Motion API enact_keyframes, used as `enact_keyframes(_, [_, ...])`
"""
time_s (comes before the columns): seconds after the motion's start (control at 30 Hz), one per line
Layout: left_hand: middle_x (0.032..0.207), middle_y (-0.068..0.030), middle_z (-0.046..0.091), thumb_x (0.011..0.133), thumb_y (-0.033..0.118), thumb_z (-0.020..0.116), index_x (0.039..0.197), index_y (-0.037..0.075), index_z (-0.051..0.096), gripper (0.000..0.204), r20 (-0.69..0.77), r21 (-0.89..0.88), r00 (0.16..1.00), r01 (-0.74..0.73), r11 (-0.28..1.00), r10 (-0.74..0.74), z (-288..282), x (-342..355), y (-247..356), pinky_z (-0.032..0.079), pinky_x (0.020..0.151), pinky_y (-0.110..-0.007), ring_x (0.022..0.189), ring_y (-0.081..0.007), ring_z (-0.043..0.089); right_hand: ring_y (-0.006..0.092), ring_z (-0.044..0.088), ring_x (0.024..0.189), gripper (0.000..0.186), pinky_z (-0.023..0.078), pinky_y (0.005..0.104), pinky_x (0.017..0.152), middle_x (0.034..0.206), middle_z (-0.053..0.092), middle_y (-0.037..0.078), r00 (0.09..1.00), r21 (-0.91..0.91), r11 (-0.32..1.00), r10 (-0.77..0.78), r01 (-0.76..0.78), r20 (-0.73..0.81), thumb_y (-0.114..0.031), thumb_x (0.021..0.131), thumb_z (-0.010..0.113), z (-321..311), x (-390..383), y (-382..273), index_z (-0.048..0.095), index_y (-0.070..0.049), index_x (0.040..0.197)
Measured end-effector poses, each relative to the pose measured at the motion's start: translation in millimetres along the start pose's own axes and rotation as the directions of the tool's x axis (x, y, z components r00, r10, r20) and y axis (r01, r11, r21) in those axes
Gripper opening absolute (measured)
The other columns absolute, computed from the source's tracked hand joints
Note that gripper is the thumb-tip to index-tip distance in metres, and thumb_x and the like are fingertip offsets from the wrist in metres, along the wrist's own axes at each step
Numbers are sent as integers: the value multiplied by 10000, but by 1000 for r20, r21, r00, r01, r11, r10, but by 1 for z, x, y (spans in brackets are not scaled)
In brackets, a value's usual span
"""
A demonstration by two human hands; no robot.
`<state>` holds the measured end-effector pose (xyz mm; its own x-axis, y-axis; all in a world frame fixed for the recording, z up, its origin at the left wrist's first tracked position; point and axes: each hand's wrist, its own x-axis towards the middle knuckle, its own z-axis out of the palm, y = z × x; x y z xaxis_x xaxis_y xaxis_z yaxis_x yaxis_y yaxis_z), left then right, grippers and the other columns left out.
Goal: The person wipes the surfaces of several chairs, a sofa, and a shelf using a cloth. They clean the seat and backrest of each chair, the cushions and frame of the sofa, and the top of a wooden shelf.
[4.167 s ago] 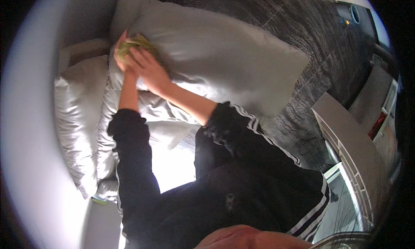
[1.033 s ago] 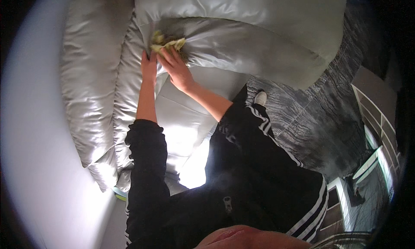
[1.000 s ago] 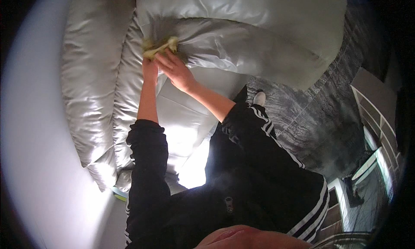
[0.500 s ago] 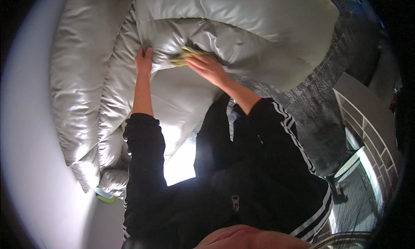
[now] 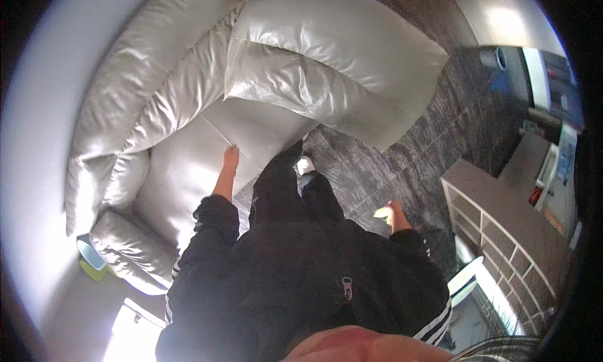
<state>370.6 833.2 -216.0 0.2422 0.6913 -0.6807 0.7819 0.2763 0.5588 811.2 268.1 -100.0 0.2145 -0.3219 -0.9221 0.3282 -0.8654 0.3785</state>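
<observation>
Cloth (image 5: 382, 213), yellow and crumpled, is gripped in the right hand (image 5: 397, 214), the fingers closed around it, and is held out to the person's right above a dark floor (image 5: 408, 173), well apart from a grey leather sofa (image 5: 270, 120). Its loose end is pointed leftward out of the hand, toward the person's legs, and a second fold is let down beside the fingers. The long axis cannot be fixed with certainty, as the fabric is bunched, though the longest visible stretch is slanted from upper left to lower right. The folds are soft and uneven, and the yellow is paled nearly to white at the bright tip.

The left hand (image 5: 230, 158) is seen over the sofa's seat cushion (image 5: 182, 167), well apart from the right; whether it is curled or loose, and whether the leather is touched, cannot be told. The smooth seat is crossed by a thin straight seam. A thickly padded armrest (image 5: 339, 60), slanted from upper left to lower right, is creased along its inner face, and a puckered backrest (image 5: 151, 60) is set along a pale wall (image 5: 38, 173). The floor is patterned with dark streaks and crossed by thin joints. A black jacket (image 5: 301, 268) with white-striped sleeves is worn by the person.
</observation>
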Motion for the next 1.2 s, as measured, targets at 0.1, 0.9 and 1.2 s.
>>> enact_keyframes(0.1, [1077, -105, 669, 939, 307, 526, 1241, 96, 643, 386, 116, -259, 918, 398, 880, -380, 20, -126, -69, 519, 758, -415, 914, -184, 625, 273, 613, 585, 341, 461, 492, 491, 756, 664, 151, 989, 670, 738, 26, 82, -149, -248, 948, 615, 49, -84, -8, 632, 24, 1152])
enact_keyframes(0.9, [1393, -127, 557, 1002, 422, 573, 1456, -18, 426, 649, -503, -856, 781, -510, -87, 371, -129, -589, 79, 437, 1069, -396, 1251, -227, 565, 335, 458, 1377, 712, 374, 527, 1143, 1509, 461, 153, -438, 936, 324, -827, 139, 351, -590, 1030, 323, 212, -553, -242, 374, -78, 1522])
enact_keyframes(1.2, [1169, -72, 628, 887, 239, 778, 1297, -14, 507, 553, -738, -652, 674, -705, 278, -21, -199, -687, -94, 489, 953, -315, 1080, -154, 610, 216, 542, 1244, 511, 422, 391, 1055, 1353, 571, 85, -212, 570, 80, -879, 818, 427, -272, 969, 617, 440, -554, -292, 495, -32, 1403])
